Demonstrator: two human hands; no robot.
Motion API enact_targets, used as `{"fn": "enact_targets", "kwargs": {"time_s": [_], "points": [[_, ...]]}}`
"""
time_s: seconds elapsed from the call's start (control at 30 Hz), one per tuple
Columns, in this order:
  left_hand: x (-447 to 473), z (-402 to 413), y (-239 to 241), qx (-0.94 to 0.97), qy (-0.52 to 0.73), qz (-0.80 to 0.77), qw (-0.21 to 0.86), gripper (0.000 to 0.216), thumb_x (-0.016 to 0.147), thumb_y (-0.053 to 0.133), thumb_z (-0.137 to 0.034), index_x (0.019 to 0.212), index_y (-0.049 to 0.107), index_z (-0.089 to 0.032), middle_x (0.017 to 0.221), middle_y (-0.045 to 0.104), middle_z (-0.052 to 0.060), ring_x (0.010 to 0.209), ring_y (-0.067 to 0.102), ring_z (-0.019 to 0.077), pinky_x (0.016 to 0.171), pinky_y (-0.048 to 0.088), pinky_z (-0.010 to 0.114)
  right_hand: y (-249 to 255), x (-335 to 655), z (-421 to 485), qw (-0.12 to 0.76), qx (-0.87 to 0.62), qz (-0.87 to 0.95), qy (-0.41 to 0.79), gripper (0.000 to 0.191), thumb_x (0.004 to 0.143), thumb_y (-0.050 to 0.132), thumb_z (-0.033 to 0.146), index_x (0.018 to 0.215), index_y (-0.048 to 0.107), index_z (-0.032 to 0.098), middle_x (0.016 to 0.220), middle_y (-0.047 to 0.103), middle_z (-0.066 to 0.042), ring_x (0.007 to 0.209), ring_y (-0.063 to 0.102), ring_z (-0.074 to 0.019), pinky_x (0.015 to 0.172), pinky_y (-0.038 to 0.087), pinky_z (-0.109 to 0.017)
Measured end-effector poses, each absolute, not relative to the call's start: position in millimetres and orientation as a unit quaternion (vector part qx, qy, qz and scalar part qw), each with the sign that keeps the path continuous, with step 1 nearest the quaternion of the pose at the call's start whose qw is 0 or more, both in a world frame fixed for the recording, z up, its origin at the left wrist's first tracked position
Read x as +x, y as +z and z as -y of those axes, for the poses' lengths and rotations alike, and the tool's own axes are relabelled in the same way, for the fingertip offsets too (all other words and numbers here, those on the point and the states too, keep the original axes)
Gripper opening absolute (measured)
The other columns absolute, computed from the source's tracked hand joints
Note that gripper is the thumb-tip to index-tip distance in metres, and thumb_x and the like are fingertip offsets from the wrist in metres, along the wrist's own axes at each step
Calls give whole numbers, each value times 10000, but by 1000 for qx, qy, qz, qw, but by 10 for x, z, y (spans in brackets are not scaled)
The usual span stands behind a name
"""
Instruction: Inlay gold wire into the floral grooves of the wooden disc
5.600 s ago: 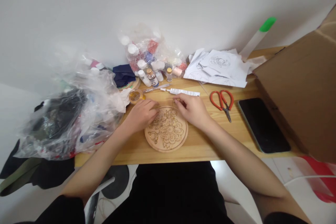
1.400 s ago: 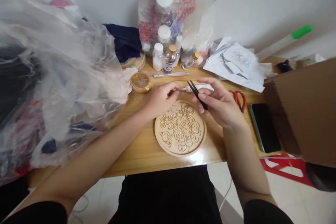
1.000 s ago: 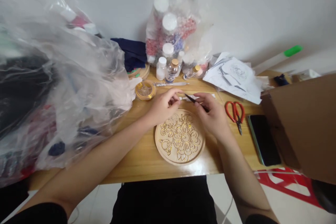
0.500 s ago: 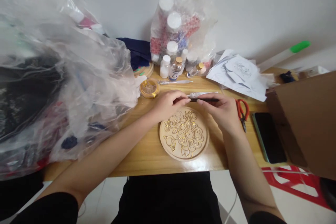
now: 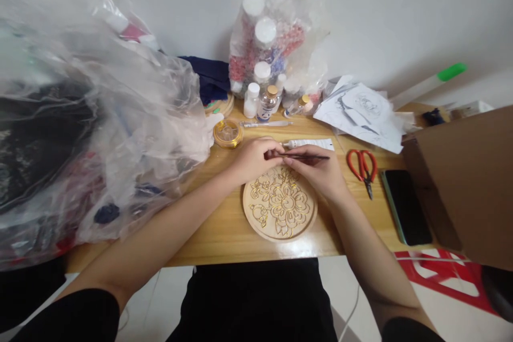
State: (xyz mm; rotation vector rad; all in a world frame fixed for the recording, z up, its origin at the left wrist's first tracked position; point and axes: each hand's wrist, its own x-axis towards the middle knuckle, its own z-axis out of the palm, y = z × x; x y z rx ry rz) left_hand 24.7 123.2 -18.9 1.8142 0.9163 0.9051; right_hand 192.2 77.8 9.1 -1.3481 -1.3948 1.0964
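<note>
My right hand (image 5: 320, 171) is closed around slim dark tweezers (image 5: 308, 157), which lie nearly level and point left. Close to their tip, my left hand (image 5: 260, 156) pinches its thumb and fingers together; whatever is in that pinch is too small to make out. Both hands are over the far rim of a round wooden plate (image 5: 262, 224). Gold wire (image 5: 288, 203) outlines a large flower and smaller motifs on the plate. Just behind the fingers lies a white tube (image 5: 312, 144).
Orange-handled pliers (image 5: 363, 168) and a phone (image 5: 405, 206) lie to the right, beside a cardboard box (image 5: 460, 181). A gold wire spool (image 5: 227, 133), a pen (image 5: 266, 124) and small bottles (image 5: 266, 104) stand or lie behind. Plastic bags (image 5: 152, 117) fill the left.
My right hand has moved left and slightly nearer, bringing the tweezers to the left fingers. More of the tube and pliers shows. My left hand has stayed almost in place.
</note>
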Motion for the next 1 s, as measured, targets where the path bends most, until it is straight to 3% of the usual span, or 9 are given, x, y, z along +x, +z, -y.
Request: {"fn": "enact_targets", "kwargs": {"time_s": [0.17,0.33,0.57,1.0], "points": [[238,-1241,-178,707,394,-372,454,147,767,616,-60,856,684,-156,842,677,18,722,602,100,655,474,218,175,1964,-762,444,-571,585,368,136,708,778,292,805,736,207,820,751,-44,757,696,-174,723,591,-340],[239,-1272,-208,669,425,-399,461,212,859,463,-69,877,656,-154,790,681,11,717,609,98,669,478,220,206,1917,-701,348,-517,706,336,86,766,733,267,817,730,198,740,710,-20,618,621,-123,545,512,-256],[253,-1263,-196,664,420,-410,463,203,814,505,-45,837,672,-158,755,683,-13,624,555,83,617,440,213,71,1790,-675,329,-414,788,314,65,835,674,211,888,710,196,848,723,-40,750,662,-140,677,539,-279],[254,-1248,-184,669,418,-408,460,206,815,514,-24,823,676,-151,836,711,5,729,610,94,696,460,224,85,1774,-686,318,-439,768,342,59,831,674,212,870,716,194,830,722,-28,723,662,-137,652,540,-279]]}}
